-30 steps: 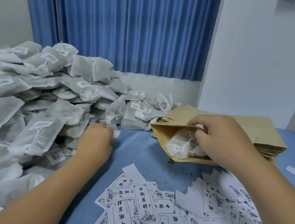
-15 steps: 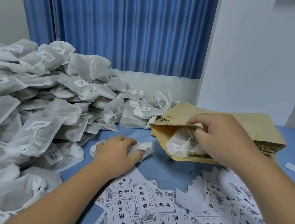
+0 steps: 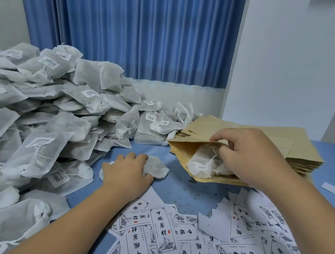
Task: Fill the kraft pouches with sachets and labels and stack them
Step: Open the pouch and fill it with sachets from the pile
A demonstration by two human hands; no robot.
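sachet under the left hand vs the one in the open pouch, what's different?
Place: the loose sachet lies on the blue table; the pouched sachet sits inside the open kraft pouch.
Contact: the left hand grips the loose sachet; the right hand pinches the pouch's lip above the pouched sachet.
View: the left hand covers much of the loose sachet; the kraft pouch hides part of the pouched sachet.
Shared: both white and crumpled.

Room being lit evenly by soft, cool, diffuse light, only faint shadows being cast on the bench point(image 3: 184, 193), white wall point(image 3: 294, 64) being rendered brightest, vertical lines of the curtain point(image 3: 144, 28) being bowed toward the edges by wide-angle distortion, lower corners being slightly softened
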